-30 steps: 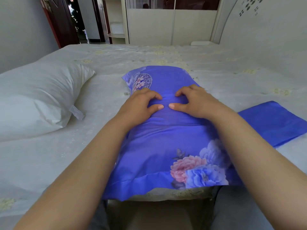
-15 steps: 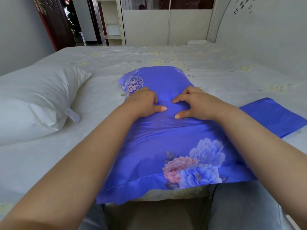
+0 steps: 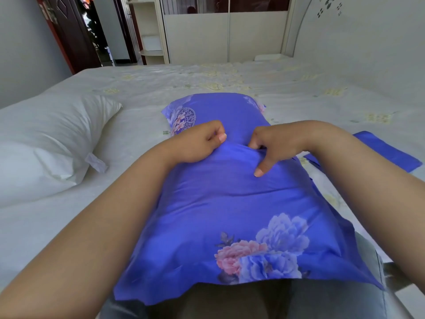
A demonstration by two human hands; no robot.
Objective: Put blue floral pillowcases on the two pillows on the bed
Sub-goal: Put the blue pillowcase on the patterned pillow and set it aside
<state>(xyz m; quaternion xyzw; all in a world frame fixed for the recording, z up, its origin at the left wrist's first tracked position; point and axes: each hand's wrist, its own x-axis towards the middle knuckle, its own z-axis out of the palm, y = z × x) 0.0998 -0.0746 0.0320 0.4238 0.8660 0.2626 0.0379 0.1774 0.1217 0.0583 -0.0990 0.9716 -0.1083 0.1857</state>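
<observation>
Left hand (image 3: 195, 143) grip, right hand (image 3: 273, 143) grip curled, bunching blue floral pillowcase (image 3: 230, 203); no legible writing.

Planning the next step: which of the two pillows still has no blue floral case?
The bare white pillow at the left, untouched. The other pillow already wears a floral case, under both hands.

Pretty plain bedroom: pale grey wall (image 3: 20, 54) on the left, dark red-brown door (image 3: 69, 31) standing open at the far left corner. Next to it there's a cream open shelf unit (image 3: 149, 28), then a wardrobe with sliding panels (image 3: 225, 31) along the far wall. Curved white headboard (image 3: 358, 42) with little dark flower marks on the right. Soft daylight everywhere.
</observation>
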